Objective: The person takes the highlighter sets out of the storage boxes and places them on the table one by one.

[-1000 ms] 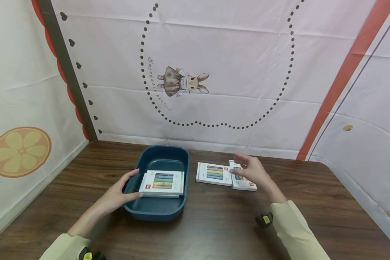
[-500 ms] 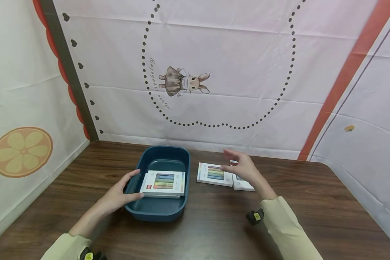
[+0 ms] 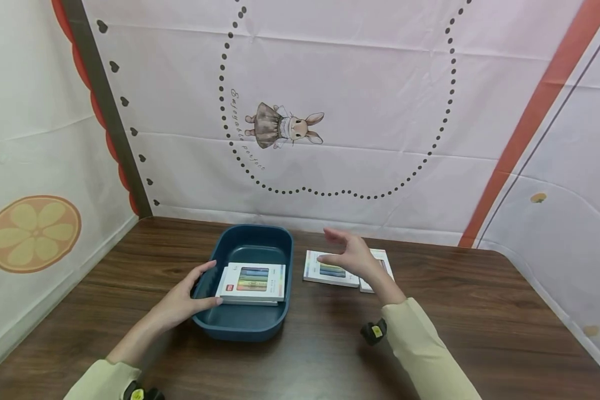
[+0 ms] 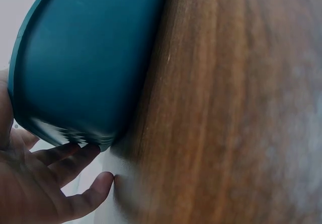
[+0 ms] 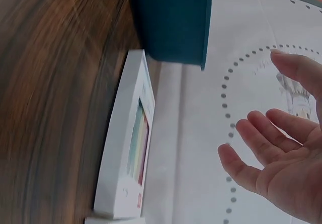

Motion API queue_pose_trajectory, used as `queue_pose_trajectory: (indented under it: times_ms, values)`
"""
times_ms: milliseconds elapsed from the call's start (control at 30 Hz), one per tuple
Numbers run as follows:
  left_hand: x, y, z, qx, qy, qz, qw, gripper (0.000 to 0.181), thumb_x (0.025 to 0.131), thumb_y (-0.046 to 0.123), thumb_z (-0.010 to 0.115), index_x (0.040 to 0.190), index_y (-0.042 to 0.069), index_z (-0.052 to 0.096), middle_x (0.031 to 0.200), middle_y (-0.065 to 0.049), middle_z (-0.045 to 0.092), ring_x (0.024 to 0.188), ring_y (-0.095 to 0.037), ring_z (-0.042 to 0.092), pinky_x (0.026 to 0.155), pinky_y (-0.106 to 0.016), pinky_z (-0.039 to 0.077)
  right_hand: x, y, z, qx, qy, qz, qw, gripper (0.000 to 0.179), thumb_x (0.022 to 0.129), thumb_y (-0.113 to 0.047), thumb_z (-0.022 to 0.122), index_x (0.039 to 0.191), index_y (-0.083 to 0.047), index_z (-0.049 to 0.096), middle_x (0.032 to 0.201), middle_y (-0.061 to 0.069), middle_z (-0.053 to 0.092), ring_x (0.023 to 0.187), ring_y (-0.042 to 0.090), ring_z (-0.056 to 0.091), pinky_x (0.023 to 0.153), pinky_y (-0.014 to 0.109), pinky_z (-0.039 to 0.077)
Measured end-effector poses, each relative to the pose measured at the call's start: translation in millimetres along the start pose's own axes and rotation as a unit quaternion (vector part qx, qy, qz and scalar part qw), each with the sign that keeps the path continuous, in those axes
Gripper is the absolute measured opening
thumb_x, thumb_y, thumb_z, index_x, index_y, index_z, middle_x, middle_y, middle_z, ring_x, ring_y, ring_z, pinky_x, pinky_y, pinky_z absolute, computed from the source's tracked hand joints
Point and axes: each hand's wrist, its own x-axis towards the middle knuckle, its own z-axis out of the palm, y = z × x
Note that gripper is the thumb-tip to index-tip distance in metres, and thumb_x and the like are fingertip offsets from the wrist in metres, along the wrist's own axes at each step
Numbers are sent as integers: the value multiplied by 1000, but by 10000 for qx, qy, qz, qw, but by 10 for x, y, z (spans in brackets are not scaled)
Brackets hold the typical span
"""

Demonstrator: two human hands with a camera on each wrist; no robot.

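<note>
My left hand (image 3: 180, 303) holds the left rim of a dark blue plastic bin (image 3: 242, 334), thumb reaching over the edge. From the left wrist, several fingertips (image 4: 83, 156) lie against the bin's outer wall. Inside the bin, a white box with a window onto coloured sticks (image 3: 226, 282) lies on another white box. My right hand (image 3: 356, 260) hovers, fingers spread and holding nothing, over two similar boxes on the table. It partly covers the left box (image 3: 311, 268) and the right box (image 3: 384, 261) in the head view. The right wrist view shows one box (image 5: 114, 148) beside the hand.
The bin and boxes stand on a dark wood-grain table (image 3: 480, 322). Behind it hangs a pale printed cloth (image 3: 370, 111) with a rabbit figure, and more cloth (image 3: 30, 139) borders the left side. Black wrist devices (image 3: 374, 331) are worn at both sleeves.
My right hand has moved left, from above the right box to above the left one, uncovering more of the right box. My left hand stays at the bin's rim.
</note>
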Motion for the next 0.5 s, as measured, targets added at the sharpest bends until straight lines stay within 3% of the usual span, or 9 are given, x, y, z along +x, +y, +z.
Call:
queue_pose_trajectory:
  times_ms: [200,500]
  values:
    - [13,6,1,2,35,20,10000,85,78,36,69,144,18,19,148,-24,12,132,-48,14,97,-71,16,56,-41,114,284,-205,-202,9992,65,76,-16,72,133,-4,43,134,15,48,123,30,45,96,47,41]
    - [31,-3,0,24,61,-6,10000,84,78,36,68,144,20,19,148,-24,13,131,-48,16,97,-70,17,134,-116,293,519,-424,-119,9977,65,74,-19,74,133,-12,45,133,10,50,122,27,46,96,48,41]
